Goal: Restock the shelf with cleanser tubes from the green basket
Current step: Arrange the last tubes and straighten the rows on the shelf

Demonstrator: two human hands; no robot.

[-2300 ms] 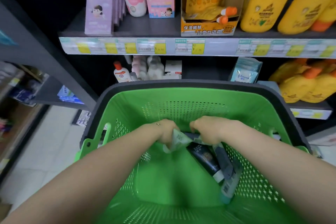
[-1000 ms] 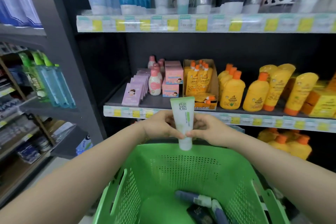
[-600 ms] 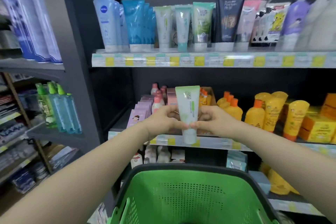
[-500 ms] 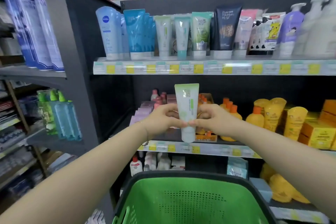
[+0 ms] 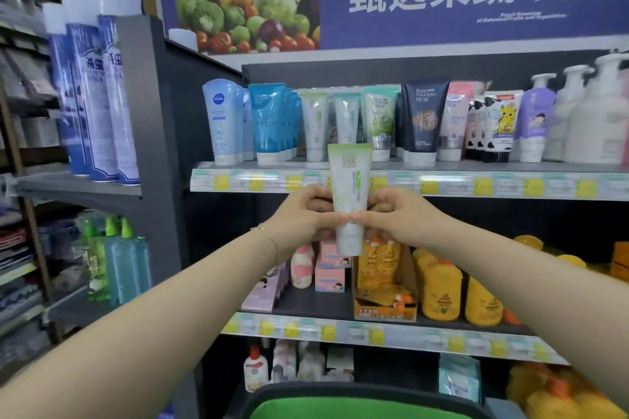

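Observation:
A white and green cleanser tube (image 5: 349, 187) stands cap down in the air, its crimped end level with the edge of the top shelf (image 5: 442, 184). My left hand (image 5: 299, 218) pinches its lower part from the left and my right hand (image 5: 396, 214) pinches it from the right. Just behind it on that shelf stand matching white and green tubes (image 5: 315, 126) in a row of cleanser tubes. Only the dark rim and a strip of the green basket (image 5: 326, 401) show at the bottom edge.
Blue tubes (image 5: 269, 122) and a dark tube (image 5: 423, 119) flank the matching ones on the top shelf. Yellow bottles (image 5: 439, 292) and pink boxes fill the shelf below. Tall blue spray cans (image 5: 98, 85) stand on the left rack.
Both hands took the white and green tube out of the basket and raised it from the middle shelf's height to the top shelf's edge. The view tilted up, so the basket dropped out of sight.

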